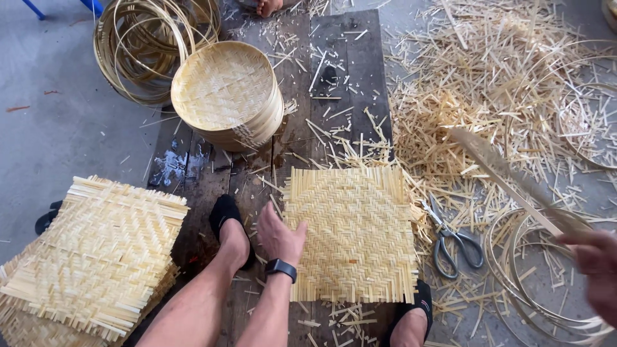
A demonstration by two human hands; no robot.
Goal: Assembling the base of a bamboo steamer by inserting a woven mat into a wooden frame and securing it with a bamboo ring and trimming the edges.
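Observation:
My left hand (pixel 280 234) lies flat on the left edge of a square woven bamboo mat (pixel 352 234) that rests on a dark wooden board (pixel 344 64). A dark watch sits on that wrist. My right hand (pixel 594 266) is at the right edge, blurred, closed around a thin bamboo strip (pixel 504 180) that slants up to the left. Both my feet in black socks (pixel 226 215) flank the mat on the board.
Grey scissors (pixel 453 241) lie right of the mat. A stack of round woven trays (pixel 228 93) stands at the back, with coiled bamboo hoops (pixel 138 45) behind it. A pile of square mats (pixel 96 257) sits left. Bamboo offcuts (pixel 488 83) and hoops (pixel 533 308) cover the right floor.

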